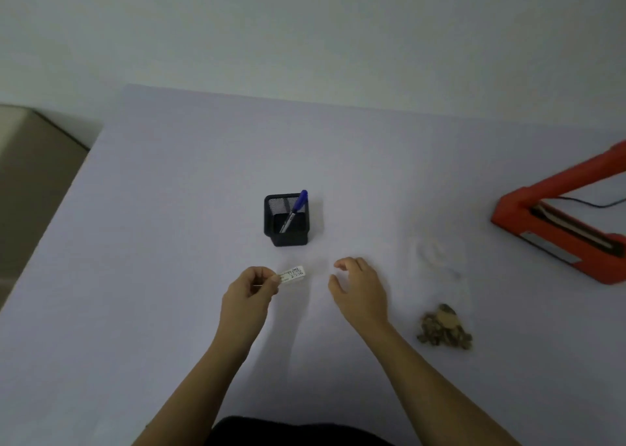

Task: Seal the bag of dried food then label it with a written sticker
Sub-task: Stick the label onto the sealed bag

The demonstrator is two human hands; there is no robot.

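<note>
Clothing: one dark patch of fabric [298,432] at the bottom edge, between the two bare forearms.
Bag of dried food [443,327]: one, lying flat on the desk [169,208] to the right of the right hand and apart from it. The brown dried pieces are clumped at its near end. The clear plastic is faint against the desk, so whether it is sealed cannot be told. No label shows on it.
Left hand [249,288]: one, fingers curled, thumb and forefinger pinching the left end of the sticker.
Right hand [360,288]: one, holding nothing, fingers loosely bent, palm turned toward the left hand, with a gap between it and the sticker.
Sticker [293,274]: one small white strip, jutting right from the left hand's pinch. It carries dark handwriting in short lines, too small to read.
Pen holder [286,228]: one black mesh square cup, upright, just beyond the hands.
Pen [295,210]: one, blue cap up, leaning to the right in the holder. No brand is legible.
Heat sealer [559,218]: one, red, arm raised, at the desk's right edge and well apart from the bag.
Cable [596,204]: one thin black lead behind the sealer.
Wall [305,32]: plain and pale, beyond the desk.
</note>
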